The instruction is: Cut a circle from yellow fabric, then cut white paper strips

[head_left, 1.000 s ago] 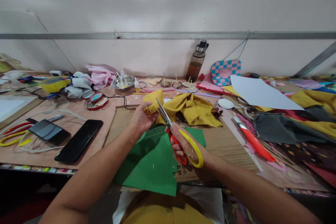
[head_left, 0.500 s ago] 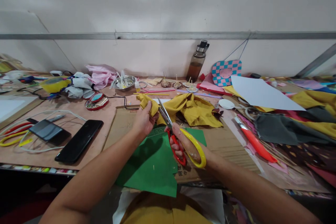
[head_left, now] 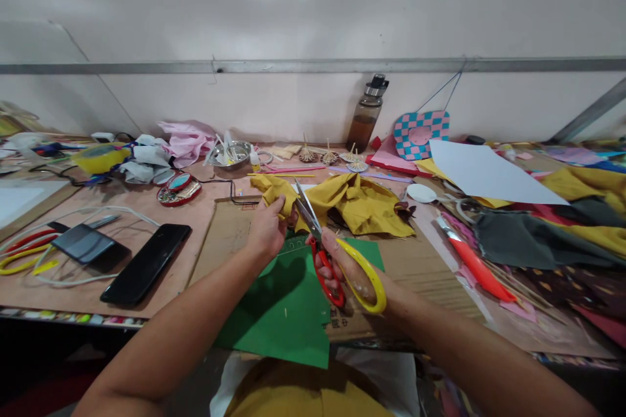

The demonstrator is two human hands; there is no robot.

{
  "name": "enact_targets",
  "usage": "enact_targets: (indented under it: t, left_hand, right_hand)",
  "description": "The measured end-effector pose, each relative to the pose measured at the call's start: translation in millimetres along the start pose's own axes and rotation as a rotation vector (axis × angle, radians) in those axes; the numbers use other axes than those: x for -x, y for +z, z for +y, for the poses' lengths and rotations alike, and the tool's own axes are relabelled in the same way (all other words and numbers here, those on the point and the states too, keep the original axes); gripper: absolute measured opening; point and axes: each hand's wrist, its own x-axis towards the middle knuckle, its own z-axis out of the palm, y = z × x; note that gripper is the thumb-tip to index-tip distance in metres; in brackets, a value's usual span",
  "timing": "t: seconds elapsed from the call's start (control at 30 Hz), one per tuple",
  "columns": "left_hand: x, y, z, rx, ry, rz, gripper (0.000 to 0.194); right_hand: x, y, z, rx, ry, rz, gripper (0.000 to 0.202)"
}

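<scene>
My left hand (head_left: pixel 268 228) is closed on the left end of a crumpled mustard-yellow cloth (head_left: pixel 366 202), pinching it between thumb and fingers. In my right hand (head_left: pixel 335 257) is a pair of scissors (head_left: pixel 313 225) with one red and one yellow handle loop. Their blades point up and away, a little apart, beside the edge of the cloth near my left fingers. Whether the cloth lies between the blades I cannot tell. Beneath both hands is a green sheet (head_left: pixel 283 319), lying on a flat piece of cardboard (head_left: pixel 415 287).
A black phone (head_left: pixel 147 264), a power bank (head_left: pixel 90 246) and a white cable lie at left. Behind stand a metal bowl (head_left: pixel 232 155) and a tilted drink bottle (head_left: pixel 366 114). To the right are white paper (head_left: pixel 493 172), a red-handled cutter (head_left: pixel 476 267) and dark fabric (head_left: pixel 523 241).
My left hand has shifted slightly down and its grip on the cloth has changed, with more of the yellow end showing above the fingers. The scissor blades look slightly more open.
</scene>
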Motion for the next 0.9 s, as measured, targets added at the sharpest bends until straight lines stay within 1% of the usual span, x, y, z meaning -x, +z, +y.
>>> enact_targets:
  t: [0.07, 0.17, 0.3, 0.43, 0.57, 0.7, 0.9]
  left_hand:
    - [-1, 1.0, 2, 0.009, -0.02, 0.009, 0.014]
    - [1, 2.5, 1, 0.056, -0.022, -0.025, 0.016]
    - [4, 2.9, -1, 0.105, -0.029, -0.052, 0.027]
    - [5, 1.6, -4, 0.109, -0.034, -0.063, 0.036]
    - [5, 0.5, -5, 0.096, -0.041, -0.06, 0.039]
    - [5, -0.1, -7, 0.103, -0.027, -0.063, 0.04]
    - [5, -1.9, -11, 0.102, -0.024, -0.08, 0.048]
  right_hand:
    - [0, -1, 0, 0.008, 0.005, -0.004, 0.061]
    - [1, -1, 0, 0.019, 0.008, 0.003, 0.064]
    - [2, 0, -1, 0.002, -0.013, 0.018, 0.066]
    - [1, 1, 0, -0.018, -0.016, 0.04, 0.064]
    - [0, 1, -1, -0.023, -0.047, 0.045, 0.063]
    - [0, 1, -1, -0.011, -0.031, 0.04, 0.066]
    - [-3, -1, 3, -0.045, -0.054, 0.046, 0.068]
